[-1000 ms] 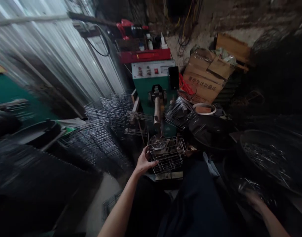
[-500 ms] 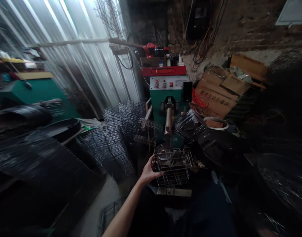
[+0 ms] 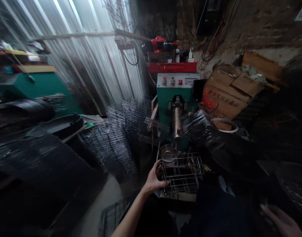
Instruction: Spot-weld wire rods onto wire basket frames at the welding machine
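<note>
My left hand [image 3: 154,179] grips the left side of a small wire basket [image 3: 184,176], its thumb along the near edge and its fingers behind. The basket is an open grid of thin metal rods, held low in front of the machine. Blurred by motion, my right hand [image 3: 281,220] is at the lower right, apart from the basket; whether it holds anything does not show. Behind the basket stands a green machine [image 3: 163,98] with a horizontal metal arm [image 3: 177,123] pointing toward me. A round metal dish [image 3: 167,153] shows just beyond the basket.
Stacked wire grids [image 3: 116,131] stand left of the machine, and more wire racks [image 3: 196,126] lie at its right. A cardboard box [image 3: 233,93] leans by the brick wall. A white bowl [image 3: 236,128] holds a brownish block. Dark round containers flank both sides.
My right hand has come further into view at the lower right. My left hand and the basket appear slightly lower and further right, as the whole view has shifted.
</note>
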Motion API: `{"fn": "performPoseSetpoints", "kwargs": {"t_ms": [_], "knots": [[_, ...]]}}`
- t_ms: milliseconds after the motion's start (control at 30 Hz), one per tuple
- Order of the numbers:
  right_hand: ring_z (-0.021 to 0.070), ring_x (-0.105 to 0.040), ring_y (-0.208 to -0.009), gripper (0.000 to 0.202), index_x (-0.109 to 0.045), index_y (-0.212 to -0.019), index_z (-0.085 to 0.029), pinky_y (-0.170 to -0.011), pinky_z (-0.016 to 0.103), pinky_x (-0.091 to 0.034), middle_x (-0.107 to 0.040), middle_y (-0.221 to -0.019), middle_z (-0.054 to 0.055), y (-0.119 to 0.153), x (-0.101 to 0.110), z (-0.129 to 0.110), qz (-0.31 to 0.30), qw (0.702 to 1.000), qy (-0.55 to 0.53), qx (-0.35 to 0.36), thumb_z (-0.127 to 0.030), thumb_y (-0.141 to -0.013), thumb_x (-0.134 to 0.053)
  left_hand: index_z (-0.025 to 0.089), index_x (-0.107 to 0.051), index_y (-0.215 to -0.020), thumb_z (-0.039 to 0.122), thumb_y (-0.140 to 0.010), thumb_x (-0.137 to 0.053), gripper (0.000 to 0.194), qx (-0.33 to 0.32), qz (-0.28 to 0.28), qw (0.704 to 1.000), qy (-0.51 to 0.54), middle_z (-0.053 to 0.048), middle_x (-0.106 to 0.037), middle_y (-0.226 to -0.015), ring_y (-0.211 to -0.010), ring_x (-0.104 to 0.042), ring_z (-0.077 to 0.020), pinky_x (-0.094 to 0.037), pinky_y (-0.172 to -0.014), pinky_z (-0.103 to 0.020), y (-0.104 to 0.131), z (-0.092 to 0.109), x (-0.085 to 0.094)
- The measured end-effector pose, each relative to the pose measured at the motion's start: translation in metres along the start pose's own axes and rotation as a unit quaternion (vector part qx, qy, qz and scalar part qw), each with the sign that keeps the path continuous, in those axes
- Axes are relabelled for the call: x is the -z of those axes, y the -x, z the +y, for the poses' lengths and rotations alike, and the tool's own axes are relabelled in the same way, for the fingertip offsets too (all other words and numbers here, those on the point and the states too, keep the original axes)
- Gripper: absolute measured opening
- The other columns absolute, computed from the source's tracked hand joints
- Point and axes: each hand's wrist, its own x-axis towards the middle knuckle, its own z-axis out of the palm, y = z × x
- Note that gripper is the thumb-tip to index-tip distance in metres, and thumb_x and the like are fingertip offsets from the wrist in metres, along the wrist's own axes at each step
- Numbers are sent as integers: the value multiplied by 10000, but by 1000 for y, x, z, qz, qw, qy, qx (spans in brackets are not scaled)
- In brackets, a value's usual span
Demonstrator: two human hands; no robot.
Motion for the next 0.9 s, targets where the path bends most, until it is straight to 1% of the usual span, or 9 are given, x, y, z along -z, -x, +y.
{"fn": "performPoseSetpoints", "kwargs": {"t_ms": [167, 233, 367, 433, 500, 567, 700, 800, 900], "knots": [[54, -356, -345, 521, -615, -943, -193, -326, 168, -249, -570, -602, -32, 42, -80, -120, -228, 969, -91, 42, -564, -653, -838, 223, -338, -1458, 315, -512, -922, 1116, 2, -2, 1000, -2, -179, -453, -1478, -1360, -459, -385, -419, -1107, -523, 9, 2, 3], [34, -346, -345, 502, -608, -948, -177, -327, 138, -189, -559, -590, -38, 53, -113, -153, -316, 942, -92, 66, -549, -693, -828, 225, -334, -1461, 292, -519, -917, 1109, 5, -6, 1000, -9, -180, -442, -1486, -1372, -445, -386, -408, -1114, -530, 13, 6, 4], [78, -517, -446, 457, -632, -924, -150, -399, 167, -397, -629, -671, 11, 65, -152, -184, -445, 887, -106, 57, -512, -723, -825, 235, -340, -1466, 275, -510, -917, 1117, 12, -19, 1000, -10, -176, -432, -1497, -1397, -411, -393, -397, -1120, -540, 20, 11, 10], [154, -661, -647, 456, -666, -1001, -140, -564, 234, -536, -698, -833, 80, 68, -161, -190, -507, 854, -95, 72, -522, -779, -779, 231, -331, -1470, 262, -508, -915, 1126, 17, -17, 1000, -9, -182, -428, -1500, -1407, -398, -395, -383, -1129, -549, 22, 11, 13], [222, -700, -878, 435, -684, -1096, -150, -761, 317, -570, -714, -1008, 115, 68, -168, -195, -549, 824, -32, 133, -512, -857, -710, 225, -318, -1474, 246, -511, -911, 1132, 20, -15, 1000, -8, -187, -433, -1496, -1400, -410, -391, -371, -1138, -555, 23, 10, 15], [235, -685, -947, 327, -701, -1101, -183, -841, 355, -545, -714, -1046, 89, 68, -177, -196, -532, 806, 71, 248, -456, -930, -643, 223, -316, -1472, 238, -510, -910, 1130, 21, -14, 1000, -9, -188, -441, -1490, -1385, -431, -385, -365, -1144, -554, 24, 10, 16], [217, -652, -858, 172, -696, -1008, -173, -817, 369, -526, -702, -927, 61, 71, -203, -185, -395, 734, 232, 501, -250, -998, -542, 221, -318, -1465, 249, -516, -908, 1118, 16, -14, 1000, -8, -190, -448, -1481, -1379, -438, -388, -375, -1138, -555, 22, 13, 12], [256, -626, -945, 222, -651, -1153, -129, -859, 407, -537, -696, -1016, 104, 73, -217, -170, -299, 656, 301, 624, -127, -965, -532, 221, -309, -1464, 250, -531, -902, 1106, 4, -16, 1000, 9, -189, -442, -1483, -1374, -444, -386, -389, -1130, -548, 21, 14, 9], [290, -601, -1030, 366, -611, -1255, -83, -886, 428, -546, -687, -1102, 136, 74, -219, -156, -218, 592, 344, 696, -22, -914, -493, 228, -295, -1466, 234, -538, -896, 1107, -6, -12, 1000, 17, -187, -424, -1496, -1382, -437, -378, -381, -1137, -544, 21, 12, 7]]}}
